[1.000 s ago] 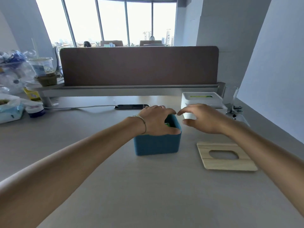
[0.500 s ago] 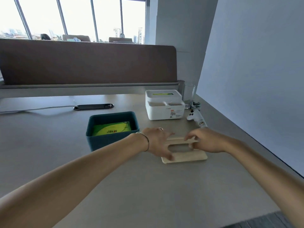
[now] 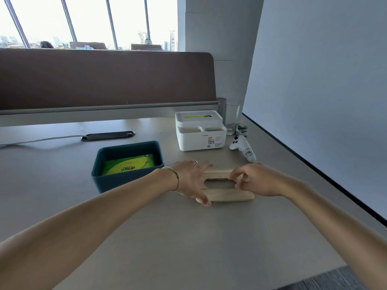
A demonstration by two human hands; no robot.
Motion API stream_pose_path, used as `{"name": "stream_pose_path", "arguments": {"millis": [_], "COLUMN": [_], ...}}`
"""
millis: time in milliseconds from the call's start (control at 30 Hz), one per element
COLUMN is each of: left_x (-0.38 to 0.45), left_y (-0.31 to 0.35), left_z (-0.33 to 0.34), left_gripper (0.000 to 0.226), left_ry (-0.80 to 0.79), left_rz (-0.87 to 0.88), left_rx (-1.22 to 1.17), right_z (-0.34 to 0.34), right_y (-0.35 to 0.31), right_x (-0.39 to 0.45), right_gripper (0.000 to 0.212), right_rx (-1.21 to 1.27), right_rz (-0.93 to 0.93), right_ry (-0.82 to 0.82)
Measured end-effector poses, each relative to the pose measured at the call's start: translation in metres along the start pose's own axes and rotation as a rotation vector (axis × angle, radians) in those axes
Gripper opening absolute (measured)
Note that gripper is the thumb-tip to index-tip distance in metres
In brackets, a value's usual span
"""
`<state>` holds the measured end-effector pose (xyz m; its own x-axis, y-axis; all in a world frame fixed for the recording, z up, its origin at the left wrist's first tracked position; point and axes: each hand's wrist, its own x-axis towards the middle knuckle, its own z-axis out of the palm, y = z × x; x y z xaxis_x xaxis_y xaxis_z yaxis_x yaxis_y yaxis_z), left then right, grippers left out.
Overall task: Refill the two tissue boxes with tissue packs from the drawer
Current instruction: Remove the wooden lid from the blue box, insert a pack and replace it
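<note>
A blue tissue box stands open on the desk with a green tissue pack lying inside. To its right lies a wooden lid with an oval slot. My left hand grips the lid's left end, thumb at the near corner. My right hand pinches the lid's right side, fingers curled at the slot's edge. Further back stands a white tissue box with green showing through its top slot.
A white toy lies right of the white box, with a glass behind it. A dark cable port and grey cable sit at the left. A brown partition closes the desk's back; a wall bounds the right.
Both hands left the blue box, moved right to the wooden lid and took hold of it. My view swung right, uncovering the green pack in the box.
</note>
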<state>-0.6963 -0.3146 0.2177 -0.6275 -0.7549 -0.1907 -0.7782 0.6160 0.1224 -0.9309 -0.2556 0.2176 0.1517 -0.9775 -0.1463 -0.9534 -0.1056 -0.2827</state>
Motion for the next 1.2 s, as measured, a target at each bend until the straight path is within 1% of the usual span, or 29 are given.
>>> {"name": "stream_pose_path", "arguments": {"millis": [100, 200, 267, 367, 500, 667, 867, 1000, 1200], "left_x": [-0.005, -0.011, -0.016, -0.025, -0.042, -0.068, -0.099, -0.119, -0.139], "left_y": [0.003, 0.002, -0.002, -0.014, -0.035, -0.064, -0.100, -0.124, -0.159], "left_z": [-0.013, -0.028, -0.036, -0.047, -0.058, -0.068, -0.076, -0.077, -0.068], "left_gripper": [0.111, 0.102, 0.099, 0.097, 0.096, 0.096, 0.097, 0.102, 0.110], "left_ry": [0.056, 0.103, 0.132, 0.182, 0.219, 0.269, 0.276, 0.234, 0.208], "left_rz": [0.024, 0.048, 0.053, 0.061, 0.050, -0.019, -0.069, -0.108, -0.184], "left_rx": [-0.013, 0.000, 0.009, 0.001, -0.019, -0.048, -0.092, -0.154, -0.174], "right_z": [-0.001, -0.004, -0.007, -0.013, -0.024, -0.035, -0.044, -0.042, -0.039], "right_y": [0.000, -0.003, -0.007, -0.017, -0.036, -0.067, -0.111, -0.137, -0.170], "right_x": [0.000, -0.001, -0.001, 0.002, 0.013, 0.031, 0.054, 0.075, 0.097], "right_gripper": [0.038, 0.058, 0.075, 0.099, 0.114, 0.118, 0.118, 0.124, 0.124], "right_rx": [-0.016, -0.002, -0.005, -0.018, -0.046, -0.084, -0.056, -0.063, -0.103], "right_rz": [-0.024, -0.037, -0.053, -0.128, -0.204, -0.269, -0.358, -0.380, -0.413], "right_ry": [-0.006, -0.013, 0.001, 0.024, 0.042, 0.017, -0.006, -0.014, -0.029]}}
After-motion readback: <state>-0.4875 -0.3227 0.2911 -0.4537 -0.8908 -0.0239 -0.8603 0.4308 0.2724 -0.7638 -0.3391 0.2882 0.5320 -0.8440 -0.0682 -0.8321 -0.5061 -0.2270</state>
